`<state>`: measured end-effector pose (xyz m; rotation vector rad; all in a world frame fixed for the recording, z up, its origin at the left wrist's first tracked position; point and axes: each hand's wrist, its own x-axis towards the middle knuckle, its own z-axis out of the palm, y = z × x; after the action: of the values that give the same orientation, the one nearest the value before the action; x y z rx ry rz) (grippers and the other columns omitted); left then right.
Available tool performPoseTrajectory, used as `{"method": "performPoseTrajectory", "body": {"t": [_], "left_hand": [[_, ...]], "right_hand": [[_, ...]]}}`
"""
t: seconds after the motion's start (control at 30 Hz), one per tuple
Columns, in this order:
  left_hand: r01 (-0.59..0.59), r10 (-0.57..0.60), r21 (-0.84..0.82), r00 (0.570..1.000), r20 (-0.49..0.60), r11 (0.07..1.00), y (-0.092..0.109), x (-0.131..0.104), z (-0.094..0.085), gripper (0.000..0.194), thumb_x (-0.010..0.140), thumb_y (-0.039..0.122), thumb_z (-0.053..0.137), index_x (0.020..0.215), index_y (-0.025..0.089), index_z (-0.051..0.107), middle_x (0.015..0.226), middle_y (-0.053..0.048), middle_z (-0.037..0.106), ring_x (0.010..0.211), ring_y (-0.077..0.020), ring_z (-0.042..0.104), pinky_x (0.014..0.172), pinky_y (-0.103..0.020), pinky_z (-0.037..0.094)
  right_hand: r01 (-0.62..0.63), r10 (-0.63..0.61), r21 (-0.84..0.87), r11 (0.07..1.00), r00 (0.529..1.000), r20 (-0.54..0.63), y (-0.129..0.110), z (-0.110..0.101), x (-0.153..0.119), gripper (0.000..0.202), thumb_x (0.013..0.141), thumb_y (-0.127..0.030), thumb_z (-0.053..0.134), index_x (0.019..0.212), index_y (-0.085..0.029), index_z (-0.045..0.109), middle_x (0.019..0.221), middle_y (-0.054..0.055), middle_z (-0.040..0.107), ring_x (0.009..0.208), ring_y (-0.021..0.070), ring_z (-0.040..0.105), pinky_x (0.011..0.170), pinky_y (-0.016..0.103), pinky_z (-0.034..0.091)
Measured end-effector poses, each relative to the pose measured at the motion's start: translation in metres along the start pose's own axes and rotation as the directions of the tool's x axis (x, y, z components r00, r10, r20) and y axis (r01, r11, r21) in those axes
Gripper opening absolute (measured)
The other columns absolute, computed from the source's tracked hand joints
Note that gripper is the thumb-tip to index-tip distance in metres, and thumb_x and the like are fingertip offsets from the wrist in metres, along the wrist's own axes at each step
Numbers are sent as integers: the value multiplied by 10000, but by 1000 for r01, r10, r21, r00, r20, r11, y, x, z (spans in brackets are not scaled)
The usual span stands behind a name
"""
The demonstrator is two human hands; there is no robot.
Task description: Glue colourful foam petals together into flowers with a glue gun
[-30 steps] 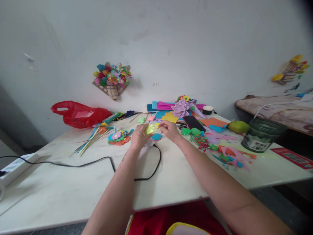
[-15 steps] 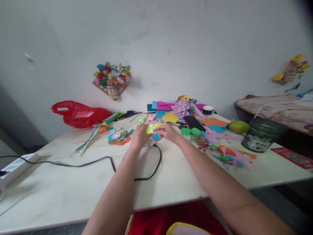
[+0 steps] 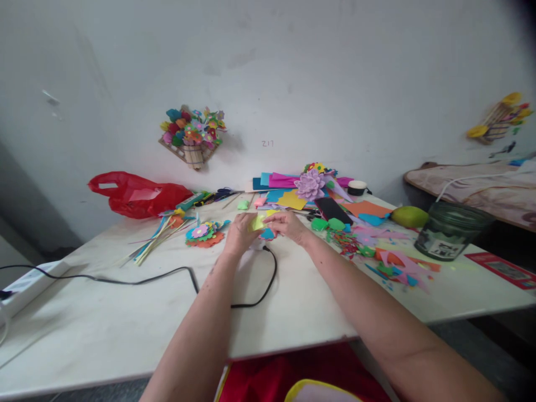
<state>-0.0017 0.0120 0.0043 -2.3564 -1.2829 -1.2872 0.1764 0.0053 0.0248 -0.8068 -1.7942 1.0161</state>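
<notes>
Over the middle of the table, my left hand (image 3: 239, 234) is closed on a small shiny yellow packet (image 3: 258, 221). The fingers of my right hand (image 3: 288, 226) are bent together in a pinch at the packet's right edge. Just under the hands lies a blue scalloped foam piece (image 3: 267, 234) with a pinkish rim, partly covered by them. Behind are a small green packet (image 3: 243, 205) and a small pink packet (image 3: 260, 201). To the left of my left hand sits a stack of colourful foam flower shapes (image 3: 204, 233).
A black cable (image 3: 251, 305) curves below my hands. Thin strips (image 3: 151, 244) and a red plastic bag (image 3: 138, 195) lie left. On the right are a phone (image 3: 333, 211), foam scraps (image 3: 393, 262), a yellow-green oval object (image 3: 409, 216) and a dark green container (image 3: 450, 231). Foam sheets (image 3: 293, 199) lie behind.
Both hands stay in nearly the same place. The fingers shift slightly around the yellow packet, and less of it shows between them now.
</notes>
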Motion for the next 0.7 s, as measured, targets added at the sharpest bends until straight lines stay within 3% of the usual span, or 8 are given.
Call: {"method": "performPoseTrajectory", "body": {"t": [0.23, 0.53, 0.7], "left_hand": [[-24, 24, -2, 1000, -10, 1000, -2, 0, 2, 412, 638, 299, 689, 1008, 165, 569, 942, -87, 608, 894, -205, 543, 781, -340, 456], [-43, 43, -4, 999, -10, 999, -1, 0, 2, 388, 641, 295, 686, 995, 180, 576, 936, -79, 612, 887, -201, 545, 773, -333, 458], [-40, 40, -7, 999, 10, 999, 0, 0, 1, 386, 636, 248, 683, 1002, 187, 577, 952, -75, 610, 904, -206, 542, 792, -342, 454]], "right_hand": [[-57, 58, -44, 997, 998, 32, 1, 2, 2, 256, 601, -223, 617, 825, -99, 631, 412, -74, 435, 391, 57, 377, 416, 189, 287], [-39, 40, -39, 998, 999, 33, 6, 5, 4, 176, 587, -227, 623, 728, -138, 570, 377, -110, 352, 359, 50, 351, 394, 179, 261], [-44, 45, -52, 998, 999, 24, 6, 8, 4, 159, 573, -213, 619, 697, -151, 542, 367, -104, 376, 344, 60, 367, 374, 183, 281]]}}
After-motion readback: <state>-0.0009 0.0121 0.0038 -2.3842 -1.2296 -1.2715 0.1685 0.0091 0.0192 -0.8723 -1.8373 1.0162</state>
